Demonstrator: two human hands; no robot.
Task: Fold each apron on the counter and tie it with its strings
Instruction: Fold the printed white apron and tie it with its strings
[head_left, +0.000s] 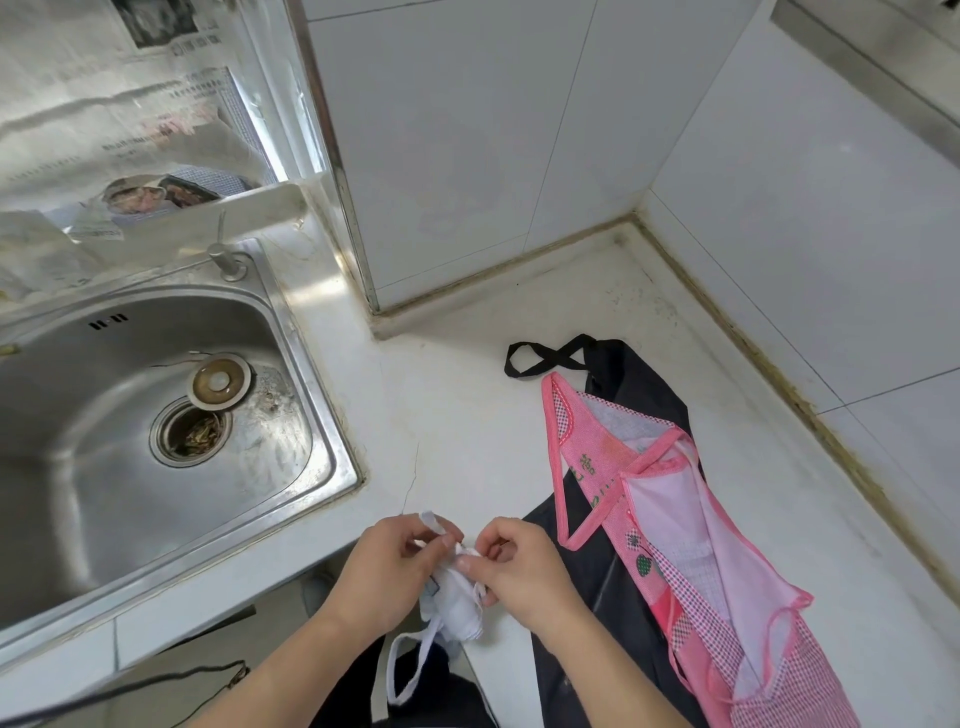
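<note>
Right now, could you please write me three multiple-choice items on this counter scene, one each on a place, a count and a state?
1. Where does the pink checked apron lie?
A. in the steel sink
B. on top of the dark apron
C. on the floor

2. How many aprons lie unfolded on the white counter?
A. two
B. four
C. none

3. What are the left hand and right hand doing?
A. resting flat
B. holding a cup
C. pinching strings of the white apron bundle

Answers: B, it overlaps the dark fabric; A, pink and dark; C, fingers grip white strings.
</note>
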